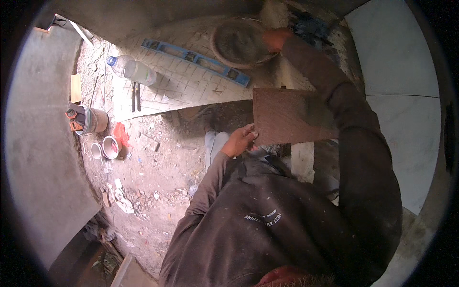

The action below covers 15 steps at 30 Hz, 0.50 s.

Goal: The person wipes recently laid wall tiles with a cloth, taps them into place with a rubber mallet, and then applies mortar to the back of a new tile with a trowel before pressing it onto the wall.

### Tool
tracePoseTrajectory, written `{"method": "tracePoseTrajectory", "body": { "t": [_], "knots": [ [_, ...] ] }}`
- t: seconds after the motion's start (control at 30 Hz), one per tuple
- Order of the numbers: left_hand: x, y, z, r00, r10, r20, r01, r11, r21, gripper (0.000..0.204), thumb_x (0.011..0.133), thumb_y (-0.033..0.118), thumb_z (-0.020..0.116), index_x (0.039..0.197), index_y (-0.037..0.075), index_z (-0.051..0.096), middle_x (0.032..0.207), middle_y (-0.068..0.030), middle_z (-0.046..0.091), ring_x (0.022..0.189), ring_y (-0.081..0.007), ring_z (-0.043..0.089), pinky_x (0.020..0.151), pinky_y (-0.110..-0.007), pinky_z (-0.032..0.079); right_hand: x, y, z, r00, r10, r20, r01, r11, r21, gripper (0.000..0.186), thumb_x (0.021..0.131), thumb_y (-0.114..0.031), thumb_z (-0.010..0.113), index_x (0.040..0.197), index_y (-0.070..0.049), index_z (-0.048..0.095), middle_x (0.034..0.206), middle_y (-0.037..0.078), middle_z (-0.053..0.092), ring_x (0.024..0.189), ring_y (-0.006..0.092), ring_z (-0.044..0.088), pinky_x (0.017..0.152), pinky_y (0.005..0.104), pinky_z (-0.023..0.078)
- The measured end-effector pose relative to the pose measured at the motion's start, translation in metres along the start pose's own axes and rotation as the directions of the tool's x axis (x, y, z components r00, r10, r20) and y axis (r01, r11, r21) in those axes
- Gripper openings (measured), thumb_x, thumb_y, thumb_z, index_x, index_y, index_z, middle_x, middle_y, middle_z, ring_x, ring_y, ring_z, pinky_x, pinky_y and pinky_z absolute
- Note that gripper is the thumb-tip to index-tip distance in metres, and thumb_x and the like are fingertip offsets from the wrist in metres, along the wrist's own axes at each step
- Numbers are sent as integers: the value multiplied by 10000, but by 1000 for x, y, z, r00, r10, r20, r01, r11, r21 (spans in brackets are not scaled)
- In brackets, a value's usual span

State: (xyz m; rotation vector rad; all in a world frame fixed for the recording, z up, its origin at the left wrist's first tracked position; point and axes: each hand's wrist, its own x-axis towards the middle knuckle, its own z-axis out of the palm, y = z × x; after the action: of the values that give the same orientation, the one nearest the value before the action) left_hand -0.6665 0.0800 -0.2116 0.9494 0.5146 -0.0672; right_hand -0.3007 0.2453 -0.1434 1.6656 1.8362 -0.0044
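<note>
My left hand (241, 142) grips a brown rectangular tile (292, 116) by its lower left corner, thumb on the upper face. The tile lies roughly flat in front of my chest, its right end partly behind my right sleeve. Farther off, my right hand (276, 39) reaches to the right rim of a round basin (237, 44) with grey wet mix in it. The fingers there look curled; what they hold, if anything, is hidden. Beside the basin a blue spirit level (196, 61) lies slantwise on a sheet with a grid pattern (184, 91).
Left on the sheet lie a clear plastic bottle (138, 72) and dark-handled pliers (136, 97). A tool bucket (95, 119), small pots (111, 147) and an orange-red bag (121, 134) stand on the rubble-strewn floor (158, 182). Pale wall panels (401, 124) rise at right.
</note>
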Motion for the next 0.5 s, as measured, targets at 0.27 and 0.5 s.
{"method": "tracePoseTrajectory", "body": {
  "t": [0.27, 0.5],
  "knots": [
    [2, 10, -11, 995, -101, 10, 101, 994, -48, 432, 1035, 166, 559, 1431, 11, 479, 1036, -73, 676, 730, -111, 660, 634, -232, 530, -3, 12, -9, 937, 8, 349, -187, 857, 481, 542, 994, -303, 648, 1431, -27, 485, 1082, 153, 657, 711, 275, 648, 589, 430, 555],
    [5, 3, -19, 993, -119, 23, 120, 990, -75, 450, 1042, 233, 576, 1429, 21, 492, 1075, -62, 677, 757, -120, 681, 627, -237, 522, -40, -15, 20, 932, 26, -362, 129, 909, 396, 180, 898, -193, 659, 777, -60, 665, 656, 134, 557, 596, 275, 592, 540, 498, 514]
  ]
}}
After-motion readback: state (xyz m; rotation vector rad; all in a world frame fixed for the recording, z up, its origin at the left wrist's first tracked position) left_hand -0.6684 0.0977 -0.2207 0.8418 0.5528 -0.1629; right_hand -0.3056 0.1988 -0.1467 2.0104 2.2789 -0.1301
